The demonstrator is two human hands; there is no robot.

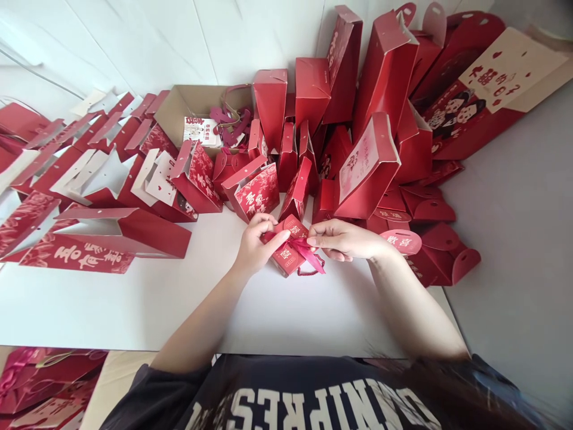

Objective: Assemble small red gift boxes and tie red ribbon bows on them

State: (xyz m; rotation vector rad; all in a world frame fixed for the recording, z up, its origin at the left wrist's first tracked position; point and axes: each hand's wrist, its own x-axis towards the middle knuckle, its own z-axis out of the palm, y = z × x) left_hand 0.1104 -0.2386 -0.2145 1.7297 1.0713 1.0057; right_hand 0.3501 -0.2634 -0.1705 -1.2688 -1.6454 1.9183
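A small red gift box [286,263] with pale characters lies on the white table in front of me. A magenta ribbon [308,257] crosses its top and forms a bow, with its tails hanging to the lower right. My left hand [258,246] grips the left side of the box, thumb resting on top near the ribbon. With the thumb and forefinger of my right hand [340,240] I pinch the ribbon at the bow's right side. A dark red twisted cord [308,273] shows just below the ribbon tails.
Rows of red paper gift bags [147,230] stand on the left. More red boxes [373,167] crowd the back and right. Behind, a brown carton [179,107] holds ribbons and a printed card [200,131]. Below the table's left edge lie more red bags [49,382].
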